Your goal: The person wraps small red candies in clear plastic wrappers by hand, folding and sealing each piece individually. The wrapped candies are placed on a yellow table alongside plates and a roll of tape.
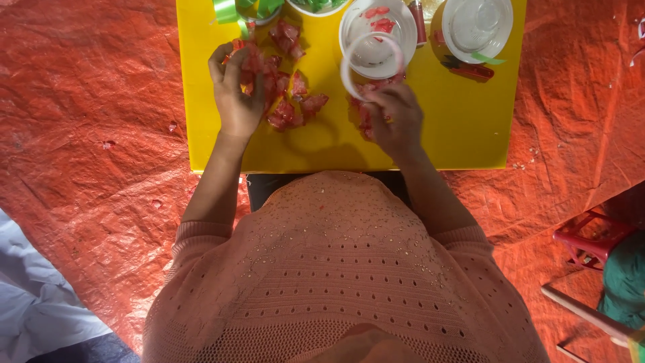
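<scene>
Two bare hands work over a yellow board [463, 128] laid on orange tarpaulin [87, 148]. Left hand [236, 94] rests curled on a heap of red petal scraps [289, 101] at the board's centre-left, fingers bent, grip uncertain. Right hand [396, 117] pinches a clear tape ring [371, 66], tilted, its opening facing up toward the camera. Beyond the ring stands a white bowl [396, 13] holding red pieces; right of it, a clear-lidded cup [477, 27]. Green ribbon [232, 10] lies at the far left edge.
</scene>
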